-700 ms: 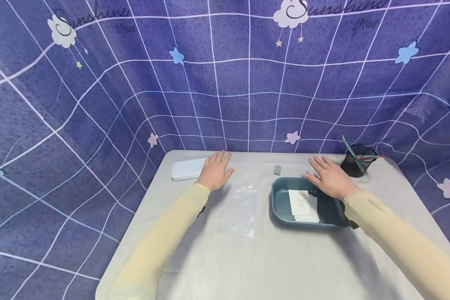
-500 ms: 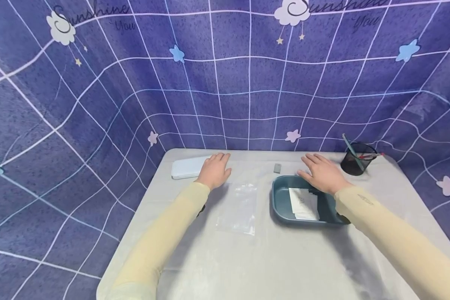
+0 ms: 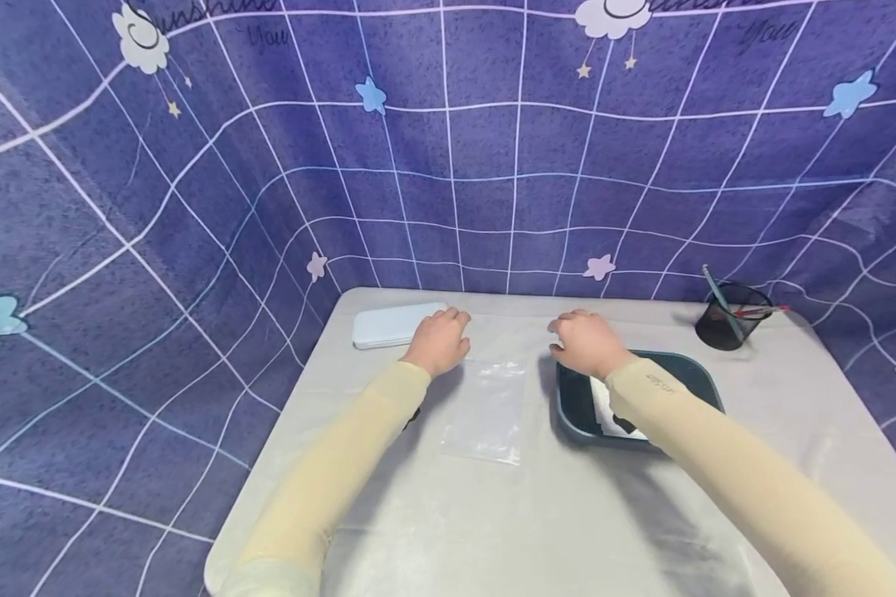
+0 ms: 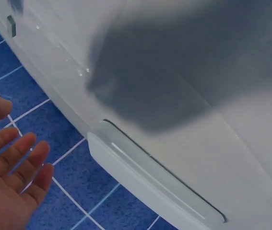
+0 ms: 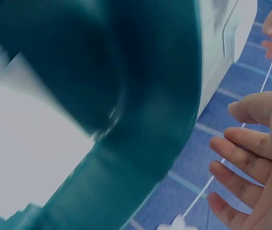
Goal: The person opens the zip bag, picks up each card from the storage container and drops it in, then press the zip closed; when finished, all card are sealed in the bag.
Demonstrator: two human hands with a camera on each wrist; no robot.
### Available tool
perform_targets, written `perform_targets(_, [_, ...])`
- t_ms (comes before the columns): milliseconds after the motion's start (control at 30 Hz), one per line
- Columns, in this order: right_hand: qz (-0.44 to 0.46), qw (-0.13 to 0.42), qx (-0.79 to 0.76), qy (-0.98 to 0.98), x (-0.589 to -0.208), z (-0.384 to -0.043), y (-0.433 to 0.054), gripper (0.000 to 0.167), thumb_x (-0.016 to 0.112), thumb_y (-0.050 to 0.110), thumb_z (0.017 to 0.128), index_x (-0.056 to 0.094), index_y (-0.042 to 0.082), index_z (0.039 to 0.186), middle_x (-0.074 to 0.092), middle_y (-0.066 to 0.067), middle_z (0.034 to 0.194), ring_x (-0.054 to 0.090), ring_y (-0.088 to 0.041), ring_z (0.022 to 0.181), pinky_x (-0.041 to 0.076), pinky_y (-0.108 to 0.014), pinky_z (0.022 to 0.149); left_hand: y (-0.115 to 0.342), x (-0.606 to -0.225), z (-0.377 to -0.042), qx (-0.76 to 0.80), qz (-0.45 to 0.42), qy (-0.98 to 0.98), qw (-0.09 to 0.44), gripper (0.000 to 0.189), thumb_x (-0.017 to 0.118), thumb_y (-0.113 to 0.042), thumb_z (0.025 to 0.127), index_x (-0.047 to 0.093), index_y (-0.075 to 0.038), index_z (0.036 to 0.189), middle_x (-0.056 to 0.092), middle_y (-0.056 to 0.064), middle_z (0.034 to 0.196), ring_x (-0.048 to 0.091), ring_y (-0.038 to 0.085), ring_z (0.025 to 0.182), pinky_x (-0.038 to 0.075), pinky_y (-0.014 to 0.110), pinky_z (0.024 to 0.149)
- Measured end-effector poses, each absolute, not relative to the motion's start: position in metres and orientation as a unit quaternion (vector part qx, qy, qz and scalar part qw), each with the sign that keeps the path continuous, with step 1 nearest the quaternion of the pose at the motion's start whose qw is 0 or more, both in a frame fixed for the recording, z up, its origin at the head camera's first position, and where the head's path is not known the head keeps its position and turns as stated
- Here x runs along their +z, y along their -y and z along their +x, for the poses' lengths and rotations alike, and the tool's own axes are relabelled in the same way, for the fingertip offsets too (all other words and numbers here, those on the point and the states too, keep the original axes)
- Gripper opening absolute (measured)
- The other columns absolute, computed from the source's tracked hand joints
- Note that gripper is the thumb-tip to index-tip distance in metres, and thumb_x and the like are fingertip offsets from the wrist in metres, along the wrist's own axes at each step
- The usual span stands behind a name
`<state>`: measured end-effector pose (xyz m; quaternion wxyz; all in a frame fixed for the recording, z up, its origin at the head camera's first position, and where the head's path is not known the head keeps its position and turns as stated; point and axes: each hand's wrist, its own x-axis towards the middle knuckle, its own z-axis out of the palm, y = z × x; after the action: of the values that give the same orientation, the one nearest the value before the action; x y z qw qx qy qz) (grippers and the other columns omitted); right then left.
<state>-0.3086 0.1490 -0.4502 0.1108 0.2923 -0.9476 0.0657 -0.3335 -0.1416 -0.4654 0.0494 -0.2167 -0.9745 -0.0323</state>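
Observation:
My left hand [image 3: 439, 342] hovers at the right end of a light blue flat case [image 3: 388, 324], its fingers loosely bent and holding nothing. In the left wrist view the case [image 4: 150, 175] lies along the table's far edge, apart from the fingertips. My right hand [image 3: 588, 342] is over the far left corner of a dark teal tray [image 3: 698, 375], with relaxed fingers and nothing in them. White papers [image 3: 606, 410] lie in the tray, partly covered by the sleeve. Between the hands, a clear plastic bag [image 3: 485, 412] lies flat. A small grey block [image 4: 11, 26] shows in the left wrist view; the right hand hides it from the head view.
A black mesh pen holder [image 3: 719, 325] with a few pens stands at the back right of the white-covered table [image 3: 478, 522]. Behind and at the sides hangs a purple-blue curtain [image 3: 485, 141] with a grid print.
My right hand has moved left, from over the tray's back to its far left corner, its fingers now more bent. The left hand's fingers have curled slightly. The head view has shifted a little.

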Motion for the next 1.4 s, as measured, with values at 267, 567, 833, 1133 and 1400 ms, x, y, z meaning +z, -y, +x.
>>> perform_targets(267, [0.28, 0.054, 0.048, 0.957, -0.463, -0.317, -0.108, 0.017, 0.079, 0.015, 0.086, 0.076, 0.006, 0.1, 0.076, -0.013, 0.098, 0.071, -0.039, 0.089, 0.055, -0.058, 0.078, 0.141, -0.477, -0.332, -0.021, -0.216, 0.976, 0.032, 0.045, 0.064, -0.023, 0.1, 0.06, -0.007, 0.142, 0.065, 0.011, 0.131, 0.063, 0.031, 0.115, 0.05, 0.046, 0.099])
perform_targets(567, [0.237, -0.066, 0.033, 0.969, -0.479, -0.32, -0.075, 0.028, 0.073, 0.013, 0.089, 0.074, 0.003, 0.115, 0.075, -0.014, 0.109, 0.071, -0.031, 0.093, 0.056, -0.055, 0.088, 0.136, -0.498, -0.325, 0.02, -0.246, 0.969, -0.003, 0.044, 0.07, -0.025, 0.097, 0.064, -0.008, 0.137, 0.07, 0.01, 0.123, 0.068, 0.029, 0.111, 0.054, 0.043, 0.096])
perform_targets(833, [0.218, -0.102, 0.008, 0.971, -0.486, -0.319, -0.066, 0.028, 0.073, 0.014, 0.087, 0.071, 0.003, 0.112, 0.073, -0.013, 0.106, 0.069, -0.031, 0.094, 0.055, -0.055, 0.09, 0.133, -0.51, -0.321, 0.045, -0.243, 0.969, -0.018, 0.051, 0.075, -0.029, 0.093, 0.063, -0.007, 0.139, 0.071, 0.012, 0.122, 0.069, 0.032, 0.107, 0.054, 0.046, 0.093])
perform_targets(1133, [0.224, -0.084, 0.01, 0.971, -0.492, -0.317, -0.067, 0.021, 0.074, 0.009, 0.087, 0.072, 0.005, 0.107, 0.071, -0.011, 0.099, 0.069, -0.031, 0.091, 0.058, -0.052, 0.084, 0.13, -0.517, -0.317, 0.063, -0.253, 0.966, -0.003, 0.049, 0.076, -0.029, 0.094, 0.064, -0.007, 0.136, 0.066, 0.01, 0.118, 0.066, 0.029, 0.103, 0.054, 0.044, 0.091])
perform_targets(1400, [0.248, -0.043, 0.009, 0.968, -0.494, -0.317, -0.068, 0.004, 0.074, 0.008, 0.089, 0.076, 0.01, 0.093, 0.073, -0.009, 0.094, 0.071, -0.029, 0.087, 0.059, -0.05, 0.078, 0.128, -0.521, -0.317, 0.073, -0.253, 0.964, 0.037, 0.035, 0.074, -0.022, 0.093, 0.069, -0.01, 0.125, 0.064, 0.006, 0.11, 0.065, 0.026, 0.097, 0.049, 0.043, 0.086])
